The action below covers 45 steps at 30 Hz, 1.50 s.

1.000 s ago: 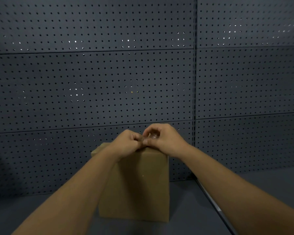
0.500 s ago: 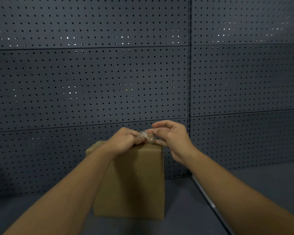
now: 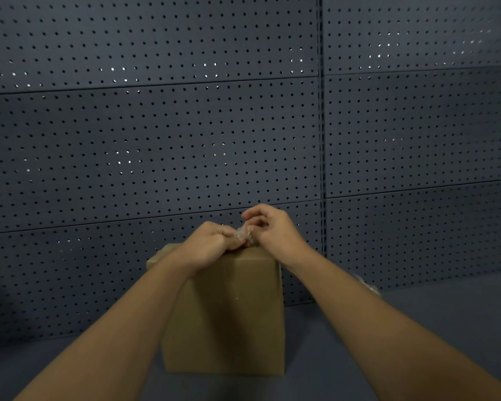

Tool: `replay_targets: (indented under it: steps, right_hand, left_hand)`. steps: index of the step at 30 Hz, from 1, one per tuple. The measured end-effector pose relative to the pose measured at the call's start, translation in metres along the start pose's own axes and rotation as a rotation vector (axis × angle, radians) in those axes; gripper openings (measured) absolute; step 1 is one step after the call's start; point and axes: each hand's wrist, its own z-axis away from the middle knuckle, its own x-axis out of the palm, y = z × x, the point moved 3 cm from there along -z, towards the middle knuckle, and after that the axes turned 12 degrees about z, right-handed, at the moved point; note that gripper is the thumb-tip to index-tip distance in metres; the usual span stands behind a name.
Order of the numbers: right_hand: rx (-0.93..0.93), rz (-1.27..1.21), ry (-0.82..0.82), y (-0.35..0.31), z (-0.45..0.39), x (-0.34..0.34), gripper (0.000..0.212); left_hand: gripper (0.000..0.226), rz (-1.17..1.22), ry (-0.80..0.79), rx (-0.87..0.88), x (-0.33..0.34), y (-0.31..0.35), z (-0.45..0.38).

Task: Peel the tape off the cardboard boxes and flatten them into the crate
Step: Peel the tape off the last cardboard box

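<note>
Box: a brown cardboard box [image 3: 229, 314] stands upright on the dark counter [image 3: 417, 328], near the middle of the view and close in front of the back wall.
Tape: a crumpled bit of clear tape [image 3: 241, 235] sits at the top far edge of the box, right between the two hands.
Left hand: the left hand [image 3: 211, 244] rests on the top of the box with its fingers curled, pinching the left side of the tape.
Right hand: the right hand [image 3: 272, 230] hovers just above the box's top right edge, fingers bent, its fingertips [image 3: 250, 229] gripping the tape from the right.
Hands together: both hands meet at the tape, touching or nearly touching each other.
Wall: a dark pegboard wall [image 3: 156, 140] fills the far side, with a vertical seam right of the middle.
Other: a small pale crumpled scrap [image 3: 369, 286] lies on the counter to the right, beside the wall; too blurred to tell what it is.
</note>
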Motion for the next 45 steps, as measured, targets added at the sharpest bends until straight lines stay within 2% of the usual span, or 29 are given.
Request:
replay_targets:
  steps: [4, 8, 14, 19, 27, 29, 31, 32, 33, 35, 36, 38, 41, 45]
  right_hand:
    - [-0.006, 0.024, -0.120, -0.008, -0.010, 0.002, 0.029]
    - [0.000, 0.037, -0.159, -0.004, -0.013, 0.003, 0.027]
    - [-0.050, 0.220, -0.237, -0.002, -0.020, 0.008, 0.037]
    - [0.074, 0.226, -0.320, 0.001, -0.024, 0.007, 0.026]
    - [0.125, 0.310, -0.369, -0.001, -0.029, 0.002, 0.036]
    - [0.152, 0.383, -0.345, 0.005, -0.030, -0.003, 0.044]
    - [0.177, 0.605, -0.259, 0.014, -0.027, -0.018, 0.066]
    - [0.187, 0.598, -0.222, 0.018, -0.024, -0.024, 0.074]
    - [0.171, 0.484, -0.200, 0.019, -0.022, -0.029, 0.072]
    - [0.087, 0.238, -0.207, 0.015, -0.019, -0.025, 0.043]
    - [0.027, 0.244, -0.199, 0.009, -0.019, -0.023, 0.028]
    - [-0.066, 0.287, -0.187, -0.001, -0.019, -0.019, 0.013]
    - [-0.049, 0.187, -0.178, -0.002, -0.015, -0.024, 0.011]
    - [0.050, -0.056, -0.167, 0.005, -0.005, -0.028, 0.016]
  left_hand:
    - [0.020, 0.046, -0.012, -0.001, -0.003, -0.001, 0.002]
    - [0.020, 0.035, -0.012, 0.000, -0.003, -0.002, 0.002]
    - [0.020, -0.009, -0.008, -0.001, -0.004, -0.001, 0.003]
    - [0.020, 0.012, -0.014, -0.010, -0.004, -0.003, 0.003]
    - [0.020, -0.010, -0.032, -0.012, -0.004, -0.003, 0.002]
    - [0.021, 0.000, -0.031, -0.010, -0.005, -0.002, 0.004]
    - [0.020, 0.005, -0.040, -0.011, -0.008, -0.005, 0.005]
    - [0.021, -0.017, -0.043, 0.001, -0.007, -0.006, 0.006]
    - [0.021, -0.044, -0.043, 0.022, -0.007, -0.005, 0.005]
    - [0.022, -0.066, -0.023, 0.041, -0.006, -0.006, 0.003]
    - [0.023, -0.071, -0.009, 0.049, -0.006, -0.005, 0.003]
    - [0.026, -0.093, 0.007, 0.058, -0.006, -0.005, 0.003]
    - [0.030, -0.159, 0.027, 0.084, -0.009, -0.009, 0.002]
    - [0.018, -0.223, 0.024, 0.116, -0.005, -0.009, -0.001]
